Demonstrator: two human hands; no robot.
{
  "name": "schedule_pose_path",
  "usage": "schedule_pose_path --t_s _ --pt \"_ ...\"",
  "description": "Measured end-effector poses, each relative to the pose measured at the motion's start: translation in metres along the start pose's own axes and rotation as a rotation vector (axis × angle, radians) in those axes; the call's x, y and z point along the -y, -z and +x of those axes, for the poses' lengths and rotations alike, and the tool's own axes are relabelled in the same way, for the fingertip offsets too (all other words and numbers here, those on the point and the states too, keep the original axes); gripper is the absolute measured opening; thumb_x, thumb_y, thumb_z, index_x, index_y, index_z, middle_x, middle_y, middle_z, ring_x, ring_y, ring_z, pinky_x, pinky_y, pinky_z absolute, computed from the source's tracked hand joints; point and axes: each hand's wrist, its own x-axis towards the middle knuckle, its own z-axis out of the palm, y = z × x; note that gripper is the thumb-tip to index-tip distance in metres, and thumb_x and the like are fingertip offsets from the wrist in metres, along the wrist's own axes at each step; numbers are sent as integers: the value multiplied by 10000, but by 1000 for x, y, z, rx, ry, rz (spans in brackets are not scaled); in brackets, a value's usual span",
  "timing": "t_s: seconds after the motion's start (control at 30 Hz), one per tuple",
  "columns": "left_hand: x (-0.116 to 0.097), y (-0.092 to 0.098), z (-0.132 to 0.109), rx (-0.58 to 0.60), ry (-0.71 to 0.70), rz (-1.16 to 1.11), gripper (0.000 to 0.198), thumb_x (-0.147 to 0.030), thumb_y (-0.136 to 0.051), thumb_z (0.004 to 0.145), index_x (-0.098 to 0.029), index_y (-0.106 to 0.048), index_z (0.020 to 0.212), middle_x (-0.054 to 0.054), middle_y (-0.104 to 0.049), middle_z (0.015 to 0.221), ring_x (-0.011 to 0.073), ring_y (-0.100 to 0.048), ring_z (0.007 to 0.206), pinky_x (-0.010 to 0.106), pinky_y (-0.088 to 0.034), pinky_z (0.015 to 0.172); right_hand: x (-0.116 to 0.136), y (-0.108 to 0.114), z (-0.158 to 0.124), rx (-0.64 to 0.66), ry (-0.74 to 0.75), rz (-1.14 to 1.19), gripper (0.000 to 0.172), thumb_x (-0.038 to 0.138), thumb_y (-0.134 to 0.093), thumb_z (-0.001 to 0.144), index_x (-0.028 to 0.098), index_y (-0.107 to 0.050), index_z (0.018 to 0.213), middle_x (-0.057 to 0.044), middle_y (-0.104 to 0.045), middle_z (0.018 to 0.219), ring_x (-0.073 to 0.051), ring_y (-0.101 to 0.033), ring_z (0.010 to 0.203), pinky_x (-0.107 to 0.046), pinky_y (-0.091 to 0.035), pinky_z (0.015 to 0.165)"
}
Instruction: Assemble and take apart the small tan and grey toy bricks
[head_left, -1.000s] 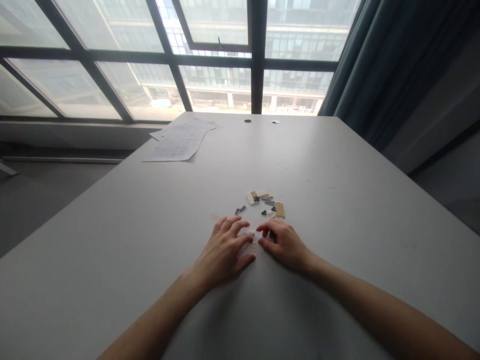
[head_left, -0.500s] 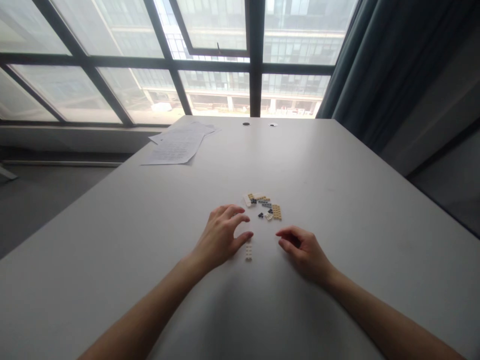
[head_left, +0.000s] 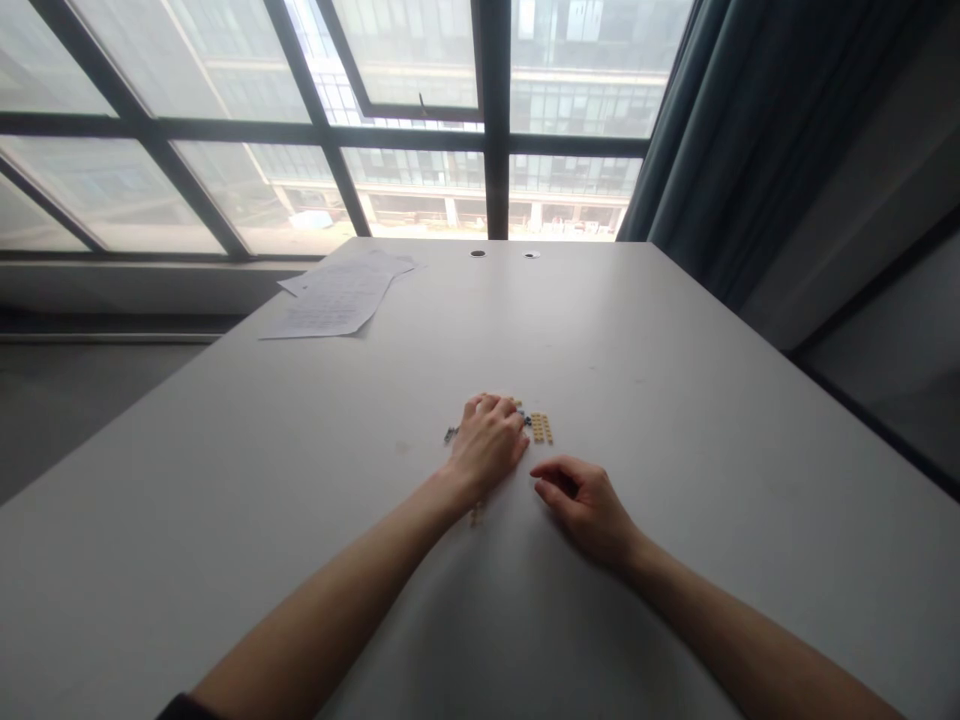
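Observation:
My left hand [head_left: 487, 440] is palm down over the small pile of building bricks, its fingers bent downward. Its fingertips and whatever lies under them are hidden. Beside its thumb side lies a tan brick plate [head_left: 541, 428] with rows of studs, and a small dark piece [head_left: 528, 421] touches or nearly touches it. A grey piece [head_left: 450, 434] shows at the left of the hand. Beneath my left wrist a cream studded strip [head_left: 475, 515] is partly covered. My right hand [head_left: 581, 500] rests on the table nearer to me, thumb and forefinger slightly apart with nothing between them.
The white table [head_left: 712, 480] reaches to a large window. Printed paper sheets [head_left: 330, 300] lie at its far left. Two round fittings, one dark [head_left: 478, 254] and one white [head_left: 531, 255], are near the far edge. A dark curtain [head_left: 675, 150] hangs at the right.
My left hand has moved right and forward, from beside the cream strip to over the pile, now covering most of it. The view has shifted slightly; my right hand keeps its pose.

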Motion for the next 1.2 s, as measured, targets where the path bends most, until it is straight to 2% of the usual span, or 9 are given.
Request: schedule_pose_path --t_s 0.1,0.23,0.4,0.57,0.7,0.83,0.97,1.07,1.2 --pt "-5 9 -7 -22 5 -20 115 -266 -604 851 -186 -671 899 77 -650 1053 256 -516 1066 449 -347 984 -1 2 1 -20 2 44 135 230 -609 821 162 -679 914 3 -599 701 -130 -515 631 -250 -426 620" --pt "-20 30 -31 -131 -11 -130 123 -278 -606 867 -193 -637 950 55 -658 1022 234 -535 1031 435 -360 973 1 1 0 -79 -15 204 189 284 -617 840 171 -653 987 1 -600 743 -134 -530 665 -255 -441 644" --pt "-35 45 -64 -248 -71 -186 78 -246 -579 891 -192 -619 932 35 -669 910 201 -573 920 430 -350 984 9 -11 -9 -5 -29 418 196 330 -605 869 173 -642 980 -17 -647 776 -136 -571 668 -261 -479 652" --pt "-33 42 -73 -319 -123 -248 36 -177 -600 868 -201 -610 893 9 -668 798 169 -570 801 380 -386 916 11 -18 -15 -3 -15 396 138 309 -629 859 177 -659 886 -8 -645 726 -140 -596 657 -258 -492 641" --pt "-30 38 -74 -327 -159 -326 48 -153 -603 860 -200 -597 861 0 -662 755 150 -548 742 332 -404 817 11 -15 -16 -16 12 319 122 304 -649 847 184 -667 865 -13 -661 735 -151 -614 679 -269 -499 661" --pt "-30 38 -76 -347 -165 -365 84 -121 -595 857 -198 -577 827 -7 -661 746 144 -539 730 326 -397 790 12 -12 -16 -25 31 271 104 287 -664 833 185 -671 851 -26 -682 776 -161 -619 723 -281 -496 703" --pt "-30 38 -78 -357 -195 -409 96 -112 -603 851 -199 -567 834 -6 -683 794 140 -549 745 322 -399 795 11 -10 -16 29 12 392 159 311 -661 837 186 -669 935 -33 -686 832 -161 -626 755 -285 -502 723" --pt "-30 36 -79 -323 -200 -422 98 -119 -601 854 -212 -579 830 -6 -685 826 145 -559 794 322 -398 813 10 -10 -16 90 -26 458 192 337 -638 852 180 -674 958 -24 -669 770 -151 -614 704 -283 -507 689" --pt "-29 34 -80 -310 -192 -412 109 -116 -581 858 -222 -605 850 7 -681 859 152 -560 823 323 -402 806 8 -12 -16 86 -59 475 191 327 -681 818 181 -665 940 -26 -666 781 -153 -613 695 -294 -517 681"
